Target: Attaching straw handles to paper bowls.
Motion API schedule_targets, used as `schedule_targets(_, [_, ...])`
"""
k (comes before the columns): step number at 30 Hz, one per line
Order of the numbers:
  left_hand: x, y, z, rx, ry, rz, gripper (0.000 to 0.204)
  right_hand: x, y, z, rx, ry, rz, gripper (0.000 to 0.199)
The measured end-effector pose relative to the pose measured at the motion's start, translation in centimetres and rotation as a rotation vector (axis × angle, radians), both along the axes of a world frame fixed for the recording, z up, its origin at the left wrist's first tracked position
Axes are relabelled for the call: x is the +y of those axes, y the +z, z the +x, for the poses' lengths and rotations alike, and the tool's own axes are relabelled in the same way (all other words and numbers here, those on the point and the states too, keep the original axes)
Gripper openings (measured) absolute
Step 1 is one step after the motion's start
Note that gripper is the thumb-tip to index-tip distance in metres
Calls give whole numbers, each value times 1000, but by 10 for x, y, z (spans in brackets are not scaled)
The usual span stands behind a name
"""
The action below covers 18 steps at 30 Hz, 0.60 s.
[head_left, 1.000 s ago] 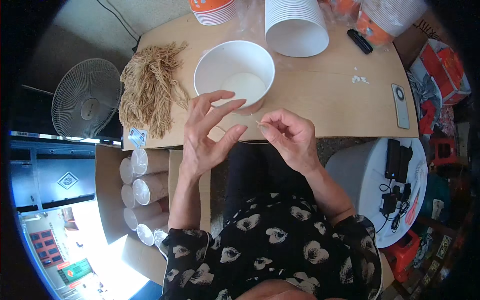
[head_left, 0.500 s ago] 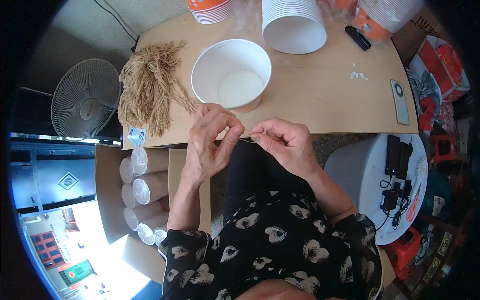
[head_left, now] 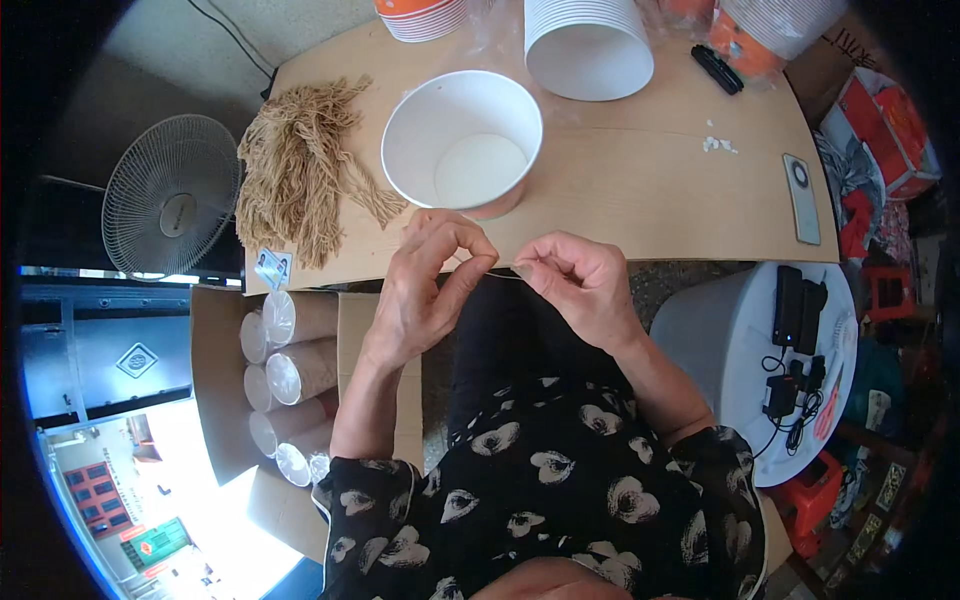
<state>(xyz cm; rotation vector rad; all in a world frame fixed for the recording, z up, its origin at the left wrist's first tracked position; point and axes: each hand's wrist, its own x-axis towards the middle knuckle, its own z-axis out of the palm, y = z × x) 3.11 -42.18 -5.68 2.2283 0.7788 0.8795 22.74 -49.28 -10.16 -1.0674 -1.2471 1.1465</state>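
My left hand point(head_left: 432, 285) and my right hand point(head_left: 578, 285) meet at the near edge of the wooden table point(head_left: 620, 180). Both pinch a thin tan string point(head_left: 503, 272) stretched between their fingertips. Just beyond the hands stands an open white paper bowl point(head_left: 462, 142), upright and with nothing in it. A bundle of tan strings point(head_left: 300, 170) lies on the table to the left of the bowl.
Stacks of white paper cups point(head_left: 588, 45) and orange-trimmed cups point(head_left: 425, 15) stand at the table's far edge. A black marker point(head_left: 717, 68) and a grey remote point(head_left: 801, 198) lie on the right. A fan point(head_left: 172, 210) and a cardboard box of cup sleeves point(head_left: 285, 375) sit at the left.
My left hand's fingers were spread a second ago; they have closed onto the string, and both hands have drawn together near the table edge.
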Motion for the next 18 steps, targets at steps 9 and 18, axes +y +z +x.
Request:
schedule_targets(9, [0, 1, -4, 63, 50, 97, 15, 1, -6, -3, 164, -27, -76, 8])
schedule_targets(18, [32, -3, -3, 258, 248, 494, 22, 10, -17, -24, -162, -399, 310, 9])
